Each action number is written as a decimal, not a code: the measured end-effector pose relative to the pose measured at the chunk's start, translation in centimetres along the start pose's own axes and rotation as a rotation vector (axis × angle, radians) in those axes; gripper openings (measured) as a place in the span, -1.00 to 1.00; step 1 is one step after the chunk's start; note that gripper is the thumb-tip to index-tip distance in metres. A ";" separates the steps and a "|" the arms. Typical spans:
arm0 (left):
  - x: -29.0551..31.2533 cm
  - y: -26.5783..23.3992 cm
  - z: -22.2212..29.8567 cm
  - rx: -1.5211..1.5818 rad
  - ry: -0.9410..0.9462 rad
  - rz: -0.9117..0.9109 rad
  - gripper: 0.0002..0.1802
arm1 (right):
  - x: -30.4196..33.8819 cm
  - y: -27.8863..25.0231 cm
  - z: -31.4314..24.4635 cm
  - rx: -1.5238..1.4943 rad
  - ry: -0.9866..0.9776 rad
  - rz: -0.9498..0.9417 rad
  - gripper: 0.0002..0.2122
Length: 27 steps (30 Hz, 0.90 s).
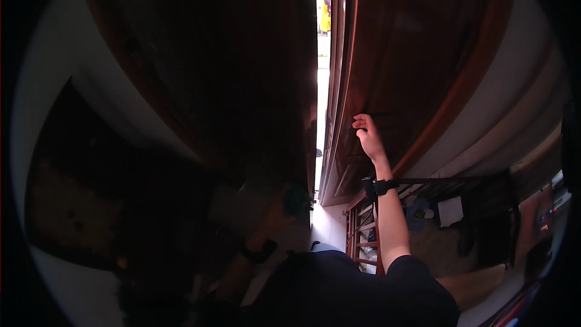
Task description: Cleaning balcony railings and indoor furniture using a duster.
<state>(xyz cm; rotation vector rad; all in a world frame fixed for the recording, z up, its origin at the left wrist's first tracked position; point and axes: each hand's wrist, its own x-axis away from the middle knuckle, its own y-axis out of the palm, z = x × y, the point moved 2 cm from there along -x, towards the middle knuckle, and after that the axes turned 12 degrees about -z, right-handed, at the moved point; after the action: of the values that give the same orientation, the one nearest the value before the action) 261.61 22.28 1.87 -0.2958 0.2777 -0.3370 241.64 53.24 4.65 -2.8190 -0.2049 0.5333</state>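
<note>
Two dark brown wooden door leaves stand before me, the left leaf (224,72) in deep shadow and the right leaf (417,66) reddish where light falls. A bright narrow gap runs between them. My right hand (369,138) is raised in front of the right leaf, fingers loosely bent and thumb apart, with nothing visible in it. Whether it touches the wood I cannot tell. Low by the left leaf's inner edge, my left hand (275,215) is in shadow, closed on a crumpled dark green cloth (296,201). Both wrists wear a black band.
A brown wooden rack (367,236) with bars stands at the lower right, beside pale floor tiles (330,224). Behind it are a dark-framed table (484,224) and a white paper-like sheet (450,211). At left stands a dark piece of furniture (72,206). Something yellow (327,13) shows outside.
</note>
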 end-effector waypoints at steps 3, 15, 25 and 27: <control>-3.0 1.2 1.9 -0.118 -0.095 -0.043 -0.35 | -0.2 -0.3 1.1 -0.016 0.010 0.003 -0.67; -17.7 5.3 -4.4 -0.134 0.122 -0.104 -0.48 | 0.4 -0.5 4.6 0.068 0.064 0.107 -0.77; -25.5 2.9 -2.5 -0.180 0.191 -0.172 -0.73 | -1.2 0.1 -1.8 0.412 0.088 0.351 -0.49; -25.6 2.7 -2.3 -0.201 0.196 -0.210 -0.73 | -1.0 -0.1 -1.8 0.397 0.106 0.450 -0.53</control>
<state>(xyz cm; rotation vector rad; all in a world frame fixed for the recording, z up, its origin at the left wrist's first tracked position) 238.38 33.43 4.38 -0.4927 0.4759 -0.5484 241.36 52.77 6.63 -2.4841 0.5118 0.4503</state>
